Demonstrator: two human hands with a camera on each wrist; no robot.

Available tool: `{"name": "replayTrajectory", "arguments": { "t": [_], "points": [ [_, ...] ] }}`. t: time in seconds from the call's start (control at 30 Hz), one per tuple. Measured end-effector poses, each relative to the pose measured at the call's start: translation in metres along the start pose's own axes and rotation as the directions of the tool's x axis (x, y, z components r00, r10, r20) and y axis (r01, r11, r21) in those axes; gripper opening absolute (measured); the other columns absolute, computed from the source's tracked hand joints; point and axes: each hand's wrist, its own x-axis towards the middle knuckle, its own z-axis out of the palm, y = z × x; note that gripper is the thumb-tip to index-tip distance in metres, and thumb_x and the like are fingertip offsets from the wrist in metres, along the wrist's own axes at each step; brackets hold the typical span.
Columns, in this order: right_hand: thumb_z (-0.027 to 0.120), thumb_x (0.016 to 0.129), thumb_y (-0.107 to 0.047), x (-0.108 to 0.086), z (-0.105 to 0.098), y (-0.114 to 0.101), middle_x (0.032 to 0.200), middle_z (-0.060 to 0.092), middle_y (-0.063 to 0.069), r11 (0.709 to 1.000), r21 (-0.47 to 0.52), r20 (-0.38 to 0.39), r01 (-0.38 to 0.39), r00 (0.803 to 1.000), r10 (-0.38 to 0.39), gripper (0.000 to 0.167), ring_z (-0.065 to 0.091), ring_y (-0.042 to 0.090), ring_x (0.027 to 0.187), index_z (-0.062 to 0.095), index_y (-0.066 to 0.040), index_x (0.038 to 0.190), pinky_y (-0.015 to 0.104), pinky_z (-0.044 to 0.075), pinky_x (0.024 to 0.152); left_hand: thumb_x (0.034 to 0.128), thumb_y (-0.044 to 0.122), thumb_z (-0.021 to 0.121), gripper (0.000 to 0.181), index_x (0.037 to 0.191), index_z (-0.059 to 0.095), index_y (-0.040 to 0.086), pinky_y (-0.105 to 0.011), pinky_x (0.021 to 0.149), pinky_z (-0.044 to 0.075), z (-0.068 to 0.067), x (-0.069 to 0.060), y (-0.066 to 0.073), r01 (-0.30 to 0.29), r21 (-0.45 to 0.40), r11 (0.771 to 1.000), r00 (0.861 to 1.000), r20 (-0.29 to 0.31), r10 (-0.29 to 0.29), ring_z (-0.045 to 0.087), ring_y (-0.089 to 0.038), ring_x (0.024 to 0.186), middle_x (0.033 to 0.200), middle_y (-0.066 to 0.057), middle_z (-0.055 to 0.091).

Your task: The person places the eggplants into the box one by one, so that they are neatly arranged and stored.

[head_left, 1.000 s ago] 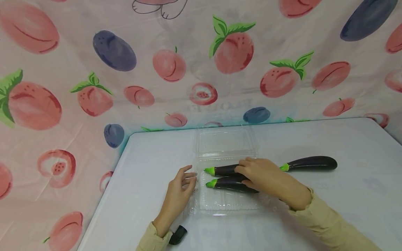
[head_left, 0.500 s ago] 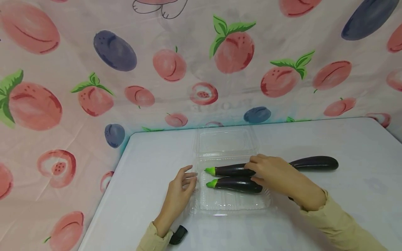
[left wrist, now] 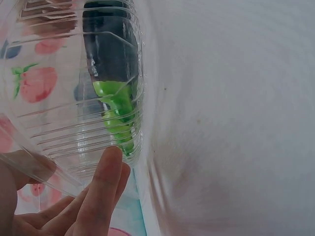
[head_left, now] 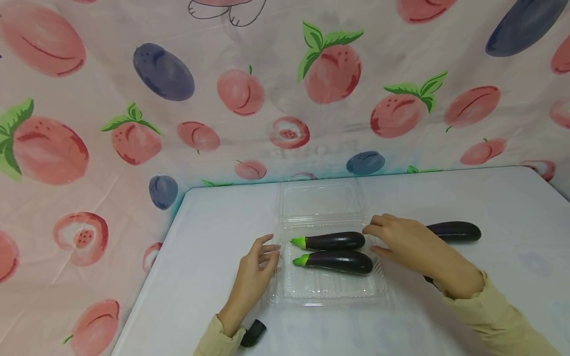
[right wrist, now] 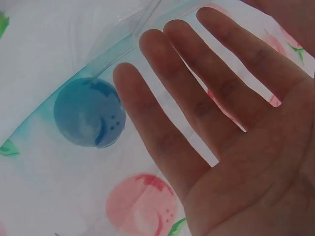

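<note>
Two dark eggplants with green stems, the rear one (head_left: 336, 241) and the front one (head_left: 340, 262), lie side by side in a clear plastic clamshell box (head_left: 311, 289). The box lid (head_left: 320, 200) is folded back. At the left rim is my left hand (head_left: 251, 277), its fairly straight fingers (left wrist: 101, 191) against the outer wall. A green stem (left wrist: 115, 110) shows through that wall in the left wrist view. My right hand (head_left: 407, 244) hovers by the box's right edge, with extended fingers (right wrist: 172, 93) and nothing held. Behind it lies a third eggplant (head_left: 458, 231), its stem end hidden.
The box stands on a white table (head_left: 503, 277). A fruit-print cloth (head_left: 249, 44) hangs behind and to the left. Near my left sleeve (head_left: 218, 338) is a small black object (head_left: 254, 333).
My right hand has let go of the eggplants and moved right, out of the box. Both eggplants in the box are now fully visible. The left hand has stayed put.
</note>
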Motion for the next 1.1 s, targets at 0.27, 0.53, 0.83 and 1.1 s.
{"name": "replayTrajectory", "arguments": {
  "t": [0.27,0.53,0.83,1.1],
  "points": [
    [0.085,0.078,-0.016,-0.009,0.002,0.011,0.098,0.066,0.005,1.000,-0.005,-0.024,-0.021,0.999,0.021,0.032,0.067,0.022,0.089,0.071,-0.009,0.106,0.038,0.059,0.068,0.0999,0.014,0.060,0.043,0.140,0.048,0.007,-0.028,0.083,0.059,0.000,-0.001,0.000,0.004,0.001,1.000,1.000,0.002,-0.004,0.069,-0.025,0.107,0.120,-0.013,0.069],
    [0.085,0.077,-0.016,-0.017,0.003,0.021,0.102,0.067,0.010,0.996,0.000,-0.001,-0.089,0.996,0.089,0.034,0.068,0.025,0.088,0.071,-0.007,0.107,0.041,0.060,0.069,0.0999,0.014,0.060,0.043,0.140,0.048,0.007,-0.028,0.083,0.059,0.000,0.000,-0.001,0.001,0.001,1.000,1.000,0.000,-0.001,0.069,-0.025,0.107,0.120,-0.013,0.068],
    [0.086,0.076,-0.014,-0.030,0.007,0.036,0.101,0.065,0.007,0.994,0.011,-0.008,-0.109,0.994,0.109,0.035,0.066,0.022,0.085,0.071,-0.008,0.107,0.038,0.058,0.066,0.0991,0.012,0.060,0.043,0.140,0.048,0.005,-0.030,0.084,0.059,0.000,-0.001,0.000,-0.001,-0.004,1.000,1.000,-0.004,0.001,0.069,-0.026,0.107,0.120,-0.014,0.068],
    [0.087,0.073,-0.011,-0.039,0.010,0.050,0.104,0.066,0.011,0.992,0.031,-0.006,-0.124,0.992,0.125,0.040,0.064,0.028,0.095,0.070,-0.003,0.109,0.043,0.058,0.074,0.0997,0.013,0.060,0.042,0.140,0.048,0.007,-0.029,0.084,0.059,0.001,-0.001,-0.001,-0.013,-0.010,1.000,1.000,-0.003,0.013,0.069,-0.025,0.106,0.120,-0.014,0.068]
  ]
}}
